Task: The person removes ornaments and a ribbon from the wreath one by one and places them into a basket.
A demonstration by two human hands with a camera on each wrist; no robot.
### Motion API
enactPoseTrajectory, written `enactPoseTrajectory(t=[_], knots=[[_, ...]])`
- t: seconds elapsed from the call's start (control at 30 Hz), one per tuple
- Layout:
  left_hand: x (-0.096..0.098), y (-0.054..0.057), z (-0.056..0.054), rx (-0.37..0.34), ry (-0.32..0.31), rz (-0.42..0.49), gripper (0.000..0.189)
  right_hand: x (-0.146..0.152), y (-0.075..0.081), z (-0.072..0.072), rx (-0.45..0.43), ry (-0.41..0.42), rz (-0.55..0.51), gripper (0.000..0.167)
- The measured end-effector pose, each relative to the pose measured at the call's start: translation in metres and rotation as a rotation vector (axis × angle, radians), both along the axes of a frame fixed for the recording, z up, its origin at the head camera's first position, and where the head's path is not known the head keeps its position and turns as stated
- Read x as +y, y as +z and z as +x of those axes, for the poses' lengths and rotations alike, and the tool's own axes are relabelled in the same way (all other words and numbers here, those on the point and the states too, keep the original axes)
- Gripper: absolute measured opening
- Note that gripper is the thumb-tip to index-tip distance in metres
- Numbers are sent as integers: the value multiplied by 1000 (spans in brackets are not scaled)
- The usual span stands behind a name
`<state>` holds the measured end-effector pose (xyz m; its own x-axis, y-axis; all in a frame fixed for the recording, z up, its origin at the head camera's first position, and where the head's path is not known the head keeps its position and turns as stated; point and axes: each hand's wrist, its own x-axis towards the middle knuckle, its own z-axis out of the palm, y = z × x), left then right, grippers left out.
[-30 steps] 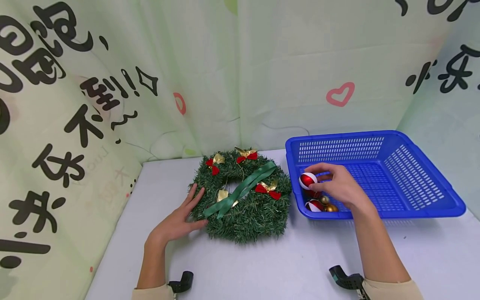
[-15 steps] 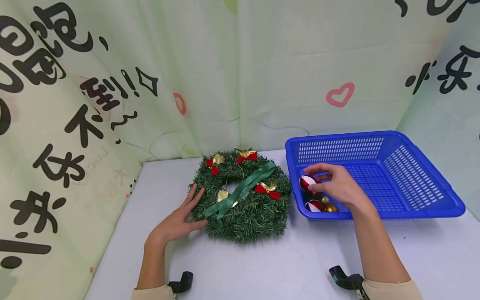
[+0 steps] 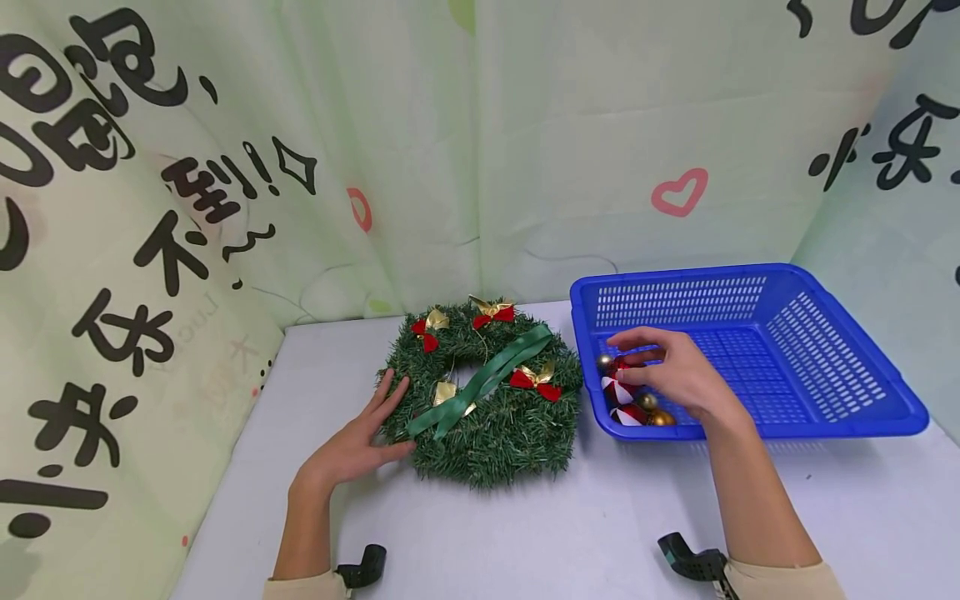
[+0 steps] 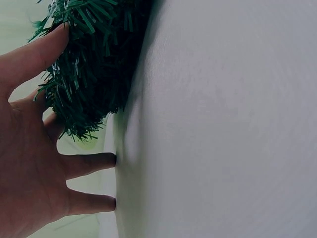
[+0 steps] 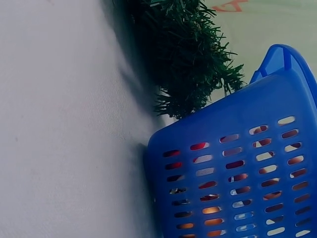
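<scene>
A green wreath (image 3: 495, 450) with red-and-gold bows (image 3: 536, 379) and a green ribbon (image 3: 480, 383) lies on the table. My left hand (image 3: 356, 450), fingers spread, rests against its left side. In the left wrist view the thumb (image 4: 42, 52) touches the needles. Inside the blue basket (image 3: 750, 367), my right hand (image 3: 671, 371) has bent fingers over Christmas baubles at the left end. A red-and-white bauble (image 3: 617, 390) lies under its thumb, near a small gold one (image 3: 604, 362). Something red shows between fingers and thumb; whether it is held is unclear. The right wrist view hides that hand.
Another red-and-white bauble (image 3: 628, 416) and an orange-gold bauble (image 3: 663, 417) lie in the basket's near left corner. The basket's slotted wall (image 5: 218, 119) stands close to the wreath's right side. A printed curtain (image 3: 562, 192) hangs behind the table (image 3: 510, 542).
The red-and-white bauble at my right fingertips has turned and shifted down towards the near corner, showing a small gold bauble beside it. Both hands stay almost where they were.
</scene>
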<state>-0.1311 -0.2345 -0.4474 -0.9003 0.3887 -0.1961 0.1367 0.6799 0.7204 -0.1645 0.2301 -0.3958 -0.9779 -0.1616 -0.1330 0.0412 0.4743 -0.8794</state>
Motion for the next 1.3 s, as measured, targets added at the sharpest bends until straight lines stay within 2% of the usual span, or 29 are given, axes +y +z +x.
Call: enactPoseTrajectory(t=[0.4, 0.6, 0.8, 1.3], knots=[[-1, 0, 2, -4, 6, -3, 96, -3, 4, 1, 9, -8, 8, 48], [-1, 0, 2, 0, 5, -1, 96, -5, 10, 3, 66, -23, 11, 40], [-1, -1, 1, 4, 3, -7, 96, -8, 13, 5, 127, -48, 8, 42], [1, 2, 1, 4, -2, -12, 96, -18, 18, 5, 170, -77, -67, 41]])
